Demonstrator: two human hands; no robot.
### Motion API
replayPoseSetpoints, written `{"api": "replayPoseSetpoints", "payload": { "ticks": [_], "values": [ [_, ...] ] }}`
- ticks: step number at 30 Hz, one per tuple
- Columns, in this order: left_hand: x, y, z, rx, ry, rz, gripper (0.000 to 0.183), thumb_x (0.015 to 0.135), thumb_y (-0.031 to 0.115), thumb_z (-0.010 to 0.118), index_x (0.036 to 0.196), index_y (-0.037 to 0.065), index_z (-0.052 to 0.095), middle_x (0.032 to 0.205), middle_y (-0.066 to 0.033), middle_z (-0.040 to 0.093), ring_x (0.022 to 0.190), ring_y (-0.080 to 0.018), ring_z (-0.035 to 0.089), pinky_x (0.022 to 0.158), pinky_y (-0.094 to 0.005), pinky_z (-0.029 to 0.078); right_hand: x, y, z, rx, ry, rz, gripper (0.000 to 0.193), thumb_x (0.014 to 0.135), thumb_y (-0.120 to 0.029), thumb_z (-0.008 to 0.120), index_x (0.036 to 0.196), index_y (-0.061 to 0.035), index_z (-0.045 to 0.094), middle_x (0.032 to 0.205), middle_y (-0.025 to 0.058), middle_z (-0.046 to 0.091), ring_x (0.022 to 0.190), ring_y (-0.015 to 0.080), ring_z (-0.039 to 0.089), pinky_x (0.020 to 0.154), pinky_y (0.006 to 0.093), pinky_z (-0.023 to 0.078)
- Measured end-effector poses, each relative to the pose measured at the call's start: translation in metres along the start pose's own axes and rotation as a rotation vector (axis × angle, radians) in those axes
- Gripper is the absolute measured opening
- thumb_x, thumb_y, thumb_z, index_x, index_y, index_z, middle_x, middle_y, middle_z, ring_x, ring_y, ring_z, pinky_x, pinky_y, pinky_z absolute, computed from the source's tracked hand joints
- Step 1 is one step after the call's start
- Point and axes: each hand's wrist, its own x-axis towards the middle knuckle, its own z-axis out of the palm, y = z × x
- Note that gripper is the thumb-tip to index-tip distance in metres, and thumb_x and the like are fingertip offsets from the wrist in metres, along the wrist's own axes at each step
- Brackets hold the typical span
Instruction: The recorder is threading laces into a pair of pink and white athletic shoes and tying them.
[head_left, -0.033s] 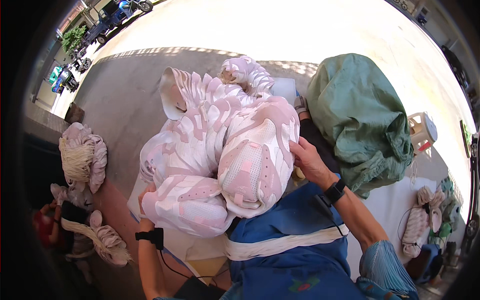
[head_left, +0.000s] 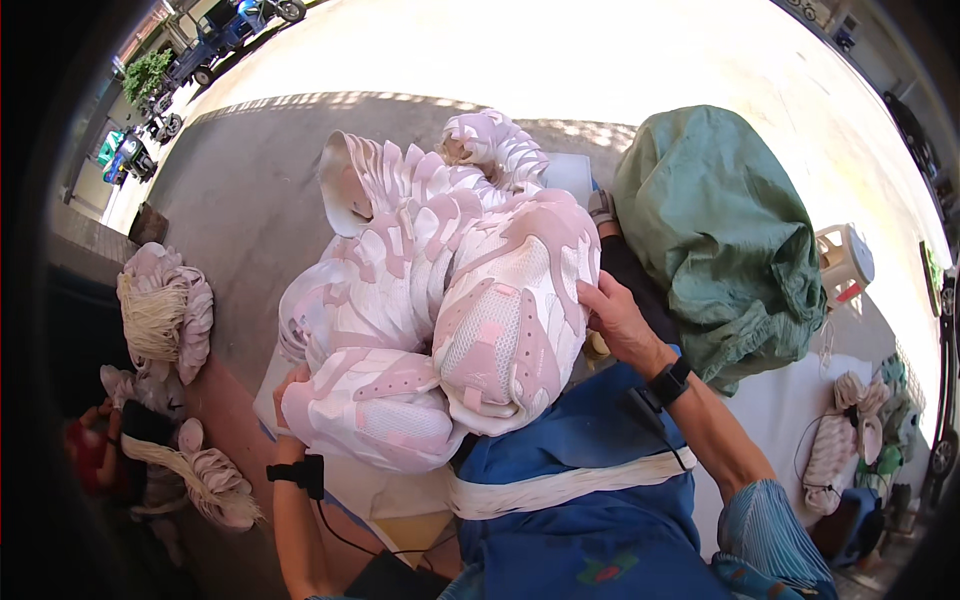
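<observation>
A large heap of pink-and-white shoe uppers [head_left: 400, 290], nested one into another in curved rows, fills the middle in front of me. At the heap's lower left, my left hand [head_left: 290, 392] is closed round the edge of the front bundle [head_left: 375, 408], its fingers partly hidden behind it. My right hand [head_left: 622, 318] grips the right side of the thicker bundle [head_left: 500, 330], thumb on the near face and fingertips tucked out of sight. The two bundles touch each other and rest against my blue apron [head_left: 590, 520].
A bulging green sack [head_left: 715, 240] stands at the right, beside a pale plastic stool [head_left: 845, 265]. More tied bundles of uppers [head_left: 165, 310] lie at the left, near another person in red [head_left: 88, 455]. Further bundles [head_left: 832, 450] sit at the right. Vehicles [head_left: 205, 45] are parked far left.
</observation>
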Motion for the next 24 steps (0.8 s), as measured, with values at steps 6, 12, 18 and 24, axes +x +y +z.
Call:
{"api": "replayPoseSetpoints", "payload": {
  "ticks": [6,12,18,24],
  "values": [
    [-0.002,0.035,-0.073,-0.602,0.307,-0.394,0.017,0.095,0.017,0.051,0.101,0.002,0.057,0.091,-0.0050,0.061,0.081,-0.0133,0.056,0.076,-0.0272,0.045,-0.054,-0.038,0.054,-0.361,-0.096,-0.204,0.071,0.076,-0.037,0.076,0.129,0.0010,0.048,0.113,0.0111,0.062,0.100,0.0166,0.059,0.087,0.0312,0.047],
    [0.017,0.151,-0.093,-0.753,-0.067,-0.208,0.039,0.099,0.032,0.045,0.117,-0.002,0.052,0.104,-0.0126,0.062,0.103,-0.0184,0.055,0.093,-0.0311,0.041,-0.136,-0.035,0.103,-0.457,-0.427,-0.577,0.050,0.079,-0.020,0.076,0.120,0.0000,0.056,0.110,0.0202,0.063,0.098,0.0322,0.065,0.080,0.0346,0.052],
    [0.007,0.212,-0.073,-1.267,-0.391,-0.273,0.059,0.092,0.043,0.054,0.130,0.001,0.040,0.129,-0.0155,0.046,0.118,-0.0245,0.048,0.101,-0.0347,0.036,-0.143,-0.011,0.111,-0.482,-0.605,-0.748,0.061,0.080,-0.017,0.072,0.131,0.0005,0.042,0.082,0.0126,0.059,0.073,0.0313,0.055,0.064,0.0380,0.049],
    [-0.005,0.252,-0.060,-0.918,-0.434,0.009,0.055,0.092,0.037,0.054,0.131,0.001,0.038,0.131,-0.0153,0.043,0.119,-0.0255,0.046,0.103,-0.0353,0.035,-0.117,-0.026,0.038,-0.201,-0.518,-0.356,0.034,0.086,-0.021,0.067,0.115,-0.0051,0.060,0.077,-0.0021,0.053,0.070,0.0055,0.056,0.061,0.0214,0.047]
  ]
}}
